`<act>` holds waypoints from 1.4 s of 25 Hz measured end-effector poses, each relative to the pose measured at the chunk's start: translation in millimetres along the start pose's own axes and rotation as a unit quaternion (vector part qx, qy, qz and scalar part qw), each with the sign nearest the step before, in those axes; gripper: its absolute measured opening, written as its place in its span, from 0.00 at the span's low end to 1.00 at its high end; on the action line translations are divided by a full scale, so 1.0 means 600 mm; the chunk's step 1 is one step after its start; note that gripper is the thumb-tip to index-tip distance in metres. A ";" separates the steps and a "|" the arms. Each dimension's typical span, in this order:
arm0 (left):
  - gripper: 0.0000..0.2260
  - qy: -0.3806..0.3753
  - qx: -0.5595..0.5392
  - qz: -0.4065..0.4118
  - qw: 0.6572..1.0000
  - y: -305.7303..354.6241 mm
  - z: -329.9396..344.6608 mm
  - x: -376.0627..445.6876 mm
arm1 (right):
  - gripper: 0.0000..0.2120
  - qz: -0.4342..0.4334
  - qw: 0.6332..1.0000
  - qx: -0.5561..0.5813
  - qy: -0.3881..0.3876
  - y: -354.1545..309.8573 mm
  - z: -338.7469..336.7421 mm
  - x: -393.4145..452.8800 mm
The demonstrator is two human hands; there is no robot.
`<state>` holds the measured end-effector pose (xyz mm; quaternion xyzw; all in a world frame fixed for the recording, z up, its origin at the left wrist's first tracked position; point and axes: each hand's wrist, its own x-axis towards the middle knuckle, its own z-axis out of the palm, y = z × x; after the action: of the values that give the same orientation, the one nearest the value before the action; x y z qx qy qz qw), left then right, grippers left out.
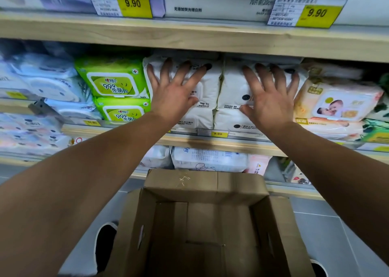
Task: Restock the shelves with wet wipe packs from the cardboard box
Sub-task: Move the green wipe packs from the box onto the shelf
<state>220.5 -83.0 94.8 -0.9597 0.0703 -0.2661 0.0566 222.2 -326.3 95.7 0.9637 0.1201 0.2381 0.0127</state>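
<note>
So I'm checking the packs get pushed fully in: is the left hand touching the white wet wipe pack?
Touching. The head view shows the left hand lying flat with fingers spread on the front of the left white wet wipe pack, no gap visible.

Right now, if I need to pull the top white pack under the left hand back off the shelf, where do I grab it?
Take the white pack by its two short side edges, coming straight in from the front. It leans face-out, squeezed between the green pack and the neighbouring white pack, so probably work fingers into those side seams; the left hand only presses flat.
</note>
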 end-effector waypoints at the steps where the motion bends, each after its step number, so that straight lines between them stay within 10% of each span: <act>1: 0.36 -0.004 -0.004 -0.004 1.000 0.002 -0.004 -0.001 | 0.44 -0.004 1.000 -0.004 -0.002 0.001 -0.005 -0.003; 6: 0.32 0.041 -0.061 0.027 0.997 0.006 -0.003 -0.087 | 0.40 -0.042 0.997 0.059 0.036 0.009 -0.011 -0.097; 15: 0.34 -0.161 -0.042 -0.024 0.986 0.006 0.090 -0.195 | 0.45 0.024 0.977 -0.002 -0.214 0.030 0.089 -0.187; 23: 0.38 -0.181 -0.058 -0.020 0.982 0.004 0.086 -0.182 | 0.46 0.020 0.976 -0.003 -0.219 0.035 0.091 -0.187; 30: 0.36 0.026 -0.063 -0.049 0.996 0.021 -0.032 -0.070 | 0.36 0.022 0.995 0.079 0.053 0.001 -0.019 -0.094; 35: 0.37 -0.057 -0.029 -0.063 0.996 0.049 -0.028 -0.005 | 0.44 0.064 0.996 0.020 -0.052 -0.033 -0.040 -0.009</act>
<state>206.1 -112.6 103.7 -0.9770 0.0140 -0.2121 0.0153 202.1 -309.1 112.8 0.9805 0.0623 0.1858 -0.0160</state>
